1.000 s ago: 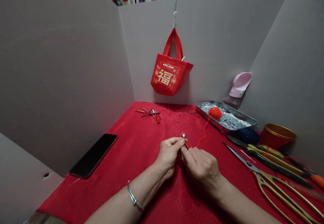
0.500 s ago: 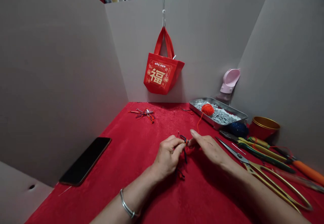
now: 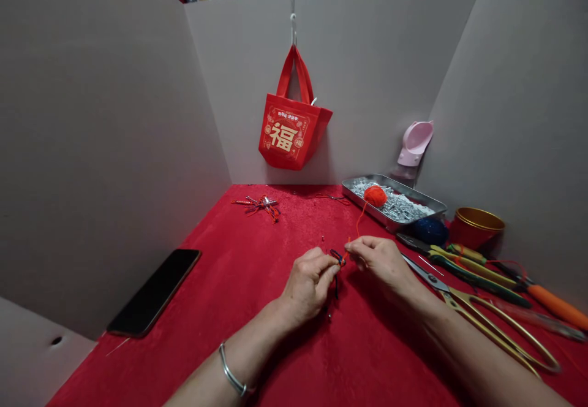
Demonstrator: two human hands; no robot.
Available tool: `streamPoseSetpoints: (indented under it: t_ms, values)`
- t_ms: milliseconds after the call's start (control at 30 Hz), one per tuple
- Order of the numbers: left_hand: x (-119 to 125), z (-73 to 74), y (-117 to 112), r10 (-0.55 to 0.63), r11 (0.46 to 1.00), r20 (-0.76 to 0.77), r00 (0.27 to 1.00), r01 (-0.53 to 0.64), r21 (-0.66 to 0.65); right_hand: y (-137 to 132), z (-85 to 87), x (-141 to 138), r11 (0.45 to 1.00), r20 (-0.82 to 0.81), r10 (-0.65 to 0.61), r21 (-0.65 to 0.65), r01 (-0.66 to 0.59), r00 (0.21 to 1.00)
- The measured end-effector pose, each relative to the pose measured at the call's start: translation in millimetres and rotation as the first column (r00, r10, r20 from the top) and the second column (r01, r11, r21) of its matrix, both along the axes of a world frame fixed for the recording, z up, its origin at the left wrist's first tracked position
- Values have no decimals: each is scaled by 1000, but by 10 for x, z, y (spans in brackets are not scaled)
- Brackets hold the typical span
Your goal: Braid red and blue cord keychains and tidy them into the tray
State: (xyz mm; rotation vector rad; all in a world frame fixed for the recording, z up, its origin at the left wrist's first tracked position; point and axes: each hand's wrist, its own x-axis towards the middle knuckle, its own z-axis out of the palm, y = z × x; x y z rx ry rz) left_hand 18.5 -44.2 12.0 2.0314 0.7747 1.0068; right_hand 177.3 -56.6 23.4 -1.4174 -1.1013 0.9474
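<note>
Above the red cloth, my left hand (image 3: 309, 281) pinches a small bundle of dark blue and orange yarn (image 3: 340, 260) between thumb and fingertips. Dark strands stick out above and below the pinch. Just to the right, my right hand (image 3: 382, 264) has thumb and finger closed on an orange yarn strand (image 3: 348, 249) at the bundle. That strand seems to lead up to the orange yarn ball (image 3: 375, 196) sitting in a metal tray (image 3: 394, 226). My fingers partly hide the bundle, so its exact shape cannot be made out.
Gold-handled scissors (image 3: 463, 303), pliers (image 3: 478, 275) and a blue yarn ball (image 3: 430, 231) lie on the right, near a red-gold cup (image 3: 478, 229). A black phone (image 3: 156, 292) lies left. Behind are finished-looking yarn pieces (image 3: 261, 205) and a hanging red bag (image 3: 294, 131).
My right hand's raised thumb has come down into a pinch on the orange strand, which now shows pulled up from the bundle. My left hand keeps its hold. The view has shifted slightly.
</note>
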Motion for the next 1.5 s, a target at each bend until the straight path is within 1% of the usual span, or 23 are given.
streamPoseSetpoints:
  t_ms: [33,67,100,133,167,200,233,267,300,367,467,567,667,800,967,1133,1300,1400,1500]
  values:
    - [7,-6,5,0,999,18,1000,1,-46,-5,8,1,1000,-59,3,27,-1,998]
    - [14,-14,12,2,992,50,999,4,-123,-12,19,-3,999,-138,20,50,-13,990]
    - [20,-23,20,5,974,94,996,17,-226,-23,33,-12,997,-229,50,69,-35,972]
    - [26,-33,28,11,938,146,989,40,-343,-34,46,-25,994,-321,89,85,-65,943]
    - [29,-44,36,20,887,198,980,74,-456,-44,57,-38,990,-400,128,98,-97,907]
    - [32,-53,42,29,828,246,969,114,-549,-51,64,-50,986,-463,161,104,-127,872]
    - [34,-63,47,38,773,285,958,153,-616,-53,66,-59,983,-512,182,98,-153,839]
    - [36,-70,49,43,729,316,948,186,-658,-51,63,-63,982,-550,187,87,-167,814]
    - [38,-77,49,45,698,340,939,214,-684,-45,54,-62,983,-578,179,72,-168,796]
    - [44,-86,42,37,663,373,927,257,-704,-22,29,-47,987,-608,147,40,-155,780]
    - [53,-85,23,17,642,393,920,291,-709,16,-5,-13,992,-629,111,28,-120,769]
    - [59,-64,4,11,631,392,920,298,-717,43,-9,20,996,-626,86,33,-83,775]
    - [65,-33,-12,6,626,378,926,291,-723,58,6,53,998,-616,61,36,-49,785]
    - [76,-8,-27,0,627,369,929,287,-724,74,12,93,998,-617,60,51,-36,785]
    - [80,0,-43,-8,609,373,928,300,-735,102,14,122,998,-638,34,55,1,769]
    - [84,-8,-48,-12,594,365,931,300,-746,133,55,149,996,-646,-47,29,86,762]
    - [90,-38,-52,-25,581,350,936,299,-757,155,65,191,994,-643,-47,44,98,764]
    - [91,-65,-53,-33,573,352,936,306,-760,167,60,226,990,-652,-69,47,131,755]
    - [92,-92,-49,-10,544,355,935,303,-783,176,53,251,989,-654,-72,52,140,753]
